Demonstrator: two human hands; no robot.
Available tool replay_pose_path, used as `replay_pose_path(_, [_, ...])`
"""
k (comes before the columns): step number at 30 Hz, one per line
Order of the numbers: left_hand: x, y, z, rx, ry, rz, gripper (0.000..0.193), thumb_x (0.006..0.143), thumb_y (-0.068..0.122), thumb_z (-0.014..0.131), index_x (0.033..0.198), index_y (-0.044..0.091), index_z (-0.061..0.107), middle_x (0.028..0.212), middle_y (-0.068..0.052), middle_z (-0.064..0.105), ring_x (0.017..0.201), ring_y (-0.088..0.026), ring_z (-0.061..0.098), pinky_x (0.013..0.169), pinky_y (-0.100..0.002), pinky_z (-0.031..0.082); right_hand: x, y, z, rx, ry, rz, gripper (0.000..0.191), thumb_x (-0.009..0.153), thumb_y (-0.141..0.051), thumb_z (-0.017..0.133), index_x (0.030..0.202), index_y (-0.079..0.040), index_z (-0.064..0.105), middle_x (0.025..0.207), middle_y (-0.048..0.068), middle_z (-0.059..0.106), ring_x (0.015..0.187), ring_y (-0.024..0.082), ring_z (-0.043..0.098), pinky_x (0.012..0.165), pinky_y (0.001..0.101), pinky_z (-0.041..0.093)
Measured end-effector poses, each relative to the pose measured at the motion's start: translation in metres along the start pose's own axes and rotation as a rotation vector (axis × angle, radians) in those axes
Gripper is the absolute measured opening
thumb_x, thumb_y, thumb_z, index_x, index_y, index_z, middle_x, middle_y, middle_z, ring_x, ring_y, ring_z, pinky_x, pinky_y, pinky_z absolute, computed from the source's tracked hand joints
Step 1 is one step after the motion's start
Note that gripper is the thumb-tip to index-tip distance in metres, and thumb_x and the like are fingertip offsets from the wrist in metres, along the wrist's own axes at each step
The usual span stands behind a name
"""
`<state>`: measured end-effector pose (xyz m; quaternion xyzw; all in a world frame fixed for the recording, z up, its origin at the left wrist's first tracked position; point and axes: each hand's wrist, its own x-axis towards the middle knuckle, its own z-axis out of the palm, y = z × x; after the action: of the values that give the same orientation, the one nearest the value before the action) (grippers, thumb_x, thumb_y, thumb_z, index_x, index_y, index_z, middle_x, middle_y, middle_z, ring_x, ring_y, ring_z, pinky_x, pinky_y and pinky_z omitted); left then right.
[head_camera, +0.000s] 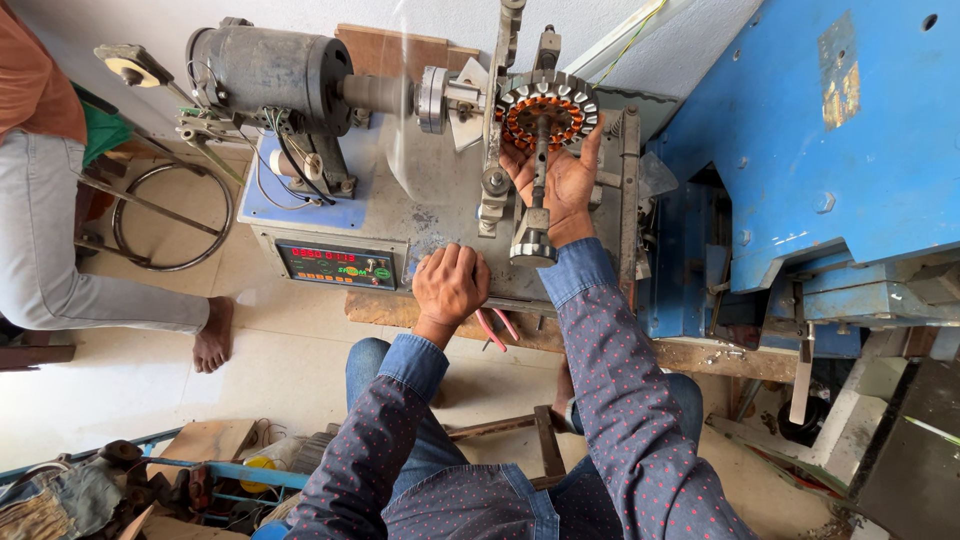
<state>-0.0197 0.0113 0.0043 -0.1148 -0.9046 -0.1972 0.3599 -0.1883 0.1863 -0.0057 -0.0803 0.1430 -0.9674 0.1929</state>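
Observation:
A round stator (546, 108) with copper windings sits mounted on the winding machine (420, 200). My right hand (560, 180) reaches up and holds the stator's lower rim, fingers spread along its edge. My left hand (450, 285) is closed in a fist at the machine's front edge, next to the control panel (335, 264); red-handled pliers (495, 328) stick out just beneath it, and I cannot tell whether the hand grips them. A spinning flyer (415, 100) blurs beside the grey motor (270, 70).
Another person's leg and bare foot (212, 335) stand at the left. A large blue machine (830, 150) fills the right. A wire ring (170, 215) lies on the floor at the left. Scrap parts (100, 490) lie bottom left.

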Motion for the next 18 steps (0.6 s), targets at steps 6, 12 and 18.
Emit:
replay_pose_path(6, [0.001, 0.000, 0.000, -0.001, 0.005, 0.000, 0.023, 0.088, 0.015, 0.070, 0.073, 0.012, 0.053, 0.071, -0.005, 0.052, 0.066, -0.025, 0.058, 0.062, -0.039, 0.044, 0.000, -0.001, 0.005, 0.004, 0.005, 0.003, 0.110, 0.078, -0.085, 0.058, 0.146, 0.001, 0.050, 0.139, 0.026, 0.058, 0.126, 0.042, 0.061, 0.109, 0.0518, 0.054])
replay_pose_path(12, [0.001, 0.000, -0.001, 0.001, 0.002, 0.000, 0.023, 0.088, 0.016, 0.070, 0.074, 0.012, 0.053, 0.071, -0.005, 0.052, 0.066, -0.025, 0.058, 0.062, -0.039, 0.043, -0.001, 0.002, 0.013, -0.013, 0.038, -0.021, 0.108, 0.078, -0.083, 0.059, 0.146, 0.000, 0.050, 0.138, 0.025, 0.058, 0.126, 0.042, 0.061, 0.109, 0.0524, 0.055])
replay_pose_path(18, [0.000, -0.001, -0.001, -0.029, 0.042, 0.004, 0.020, 0.084, 0.017, 0.070, 0.074, 0.014, 0.053, 0.072, -0.005, 0.053, 0.067, -0.025, 0.058, 0.061, -0.039, 0.043, 0.003, -0.001, -0.003, -0.006, 0.049, -0.031, 0.102, 0.080, -0.082, 0.061, 0.144, -0.003, 0.050, 0.135, 0.019, 0.061, 0.122, 0.037, 0.062, 0.105, 0.0509, 0.056])
